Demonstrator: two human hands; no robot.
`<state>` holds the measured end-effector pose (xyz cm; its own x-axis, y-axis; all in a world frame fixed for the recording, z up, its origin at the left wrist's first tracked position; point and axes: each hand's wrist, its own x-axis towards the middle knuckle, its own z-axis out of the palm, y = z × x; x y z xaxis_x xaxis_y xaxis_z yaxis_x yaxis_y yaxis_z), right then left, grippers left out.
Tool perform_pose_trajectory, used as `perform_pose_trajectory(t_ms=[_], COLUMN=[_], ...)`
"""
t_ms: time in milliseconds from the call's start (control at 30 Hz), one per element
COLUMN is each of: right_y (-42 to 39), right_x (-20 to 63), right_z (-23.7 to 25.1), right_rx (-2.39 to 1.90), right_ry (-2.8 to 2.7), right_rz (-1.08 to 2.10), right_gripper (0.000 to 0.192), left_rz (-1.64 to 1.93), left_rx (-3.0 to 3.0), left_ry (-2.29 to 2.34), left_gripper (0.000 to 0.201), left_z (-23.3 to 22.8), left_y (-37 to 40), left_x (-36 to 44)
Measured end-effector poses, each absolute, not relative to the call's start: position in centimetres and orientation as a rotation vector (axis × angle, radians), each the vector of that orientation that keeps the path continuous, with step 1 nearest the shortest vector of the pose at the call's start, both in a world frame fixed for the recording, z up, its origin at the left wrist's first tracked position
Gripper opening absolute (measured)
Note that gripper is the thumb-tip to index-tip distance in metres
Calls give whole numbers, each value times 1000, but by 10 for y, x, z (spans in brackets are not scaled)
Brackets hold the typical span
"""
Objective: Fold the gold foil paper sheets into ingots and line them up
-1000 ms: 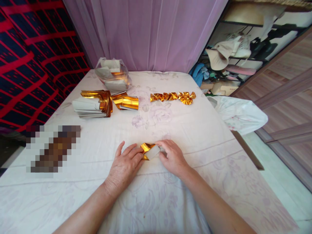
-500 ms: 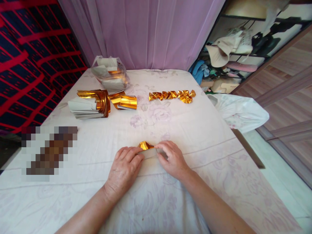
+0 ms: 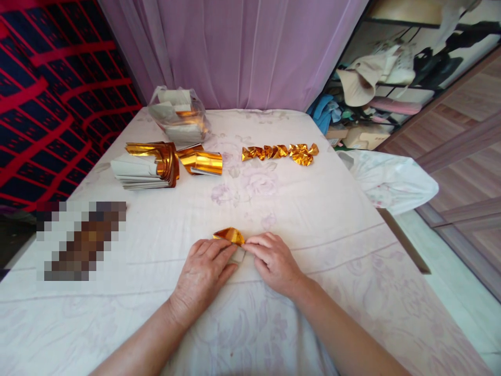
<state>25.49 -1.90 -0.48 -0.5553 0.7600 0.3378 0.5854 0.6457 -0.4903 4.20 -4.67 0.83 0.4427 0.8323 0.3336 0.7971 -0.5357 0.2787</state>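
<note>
- Bench point(image 3: 321, 209): long surface under a pale floral cloth; carries everything listed below.
- Purple curtain point(image 3: 235, 47): hangs behind the far edge of the bench.
- White plastic bag point(image 3: 391, 180): crumpled, lying over the right edge of the bench.
- Stack of paper sheets point(image 3: 144, 167): far left; grey-white backs, gold foil faces curling up at its right end.
- Clear bag point(image 3: 180, 117): at the far left corner, behind the stack, holding more grey and gold sheets.
- Loose gold sheet point(image 3: 203, 162): curled, just right of the stack, touching it.
- Row of folded gold pieces point(image 3: 279, 152): far centre-right, set end to end in a line, well apart from the hands.
- Left hand point(image 3: 201, 274): near centre, palm down, fingers pressed on the grey underside of the gold foil paper; grip closed on it.
- Right hand point(image 3: 274, 261): just beside the left, fingertips meeting it; grip pinched on the paper's right end.
- Gold foil paper point(image 3: 229, 235): small, partly folded, lying on the bench between both hands' fingertips, its gold edge showing beyond them.
</note>
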Motion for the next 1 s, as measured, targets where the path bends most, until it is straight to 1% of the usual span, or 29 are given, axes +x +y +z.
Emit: perform_pose_trajectory(t_ms=[200, 600, 1000], right_y=[-22, -22, -21], right_x=[252, 245, 238], right_z=[-7, -4, -3], right_rx=[-1052, -1073, -1179], right_ry=[-2273, -2299, -2252], right_rz=[437, 376, 359], right_gripper=[40, 11, 9], left_rz=[709, 712, 668], left_rx=[2598, 2656, 2538], left_ry=[1451, 1533, 1555], left_gripper=[18, 22, 14], left_z=[13, 13, 11], left_y=[-42, -43, -45], left_x=[40, 42, 45])
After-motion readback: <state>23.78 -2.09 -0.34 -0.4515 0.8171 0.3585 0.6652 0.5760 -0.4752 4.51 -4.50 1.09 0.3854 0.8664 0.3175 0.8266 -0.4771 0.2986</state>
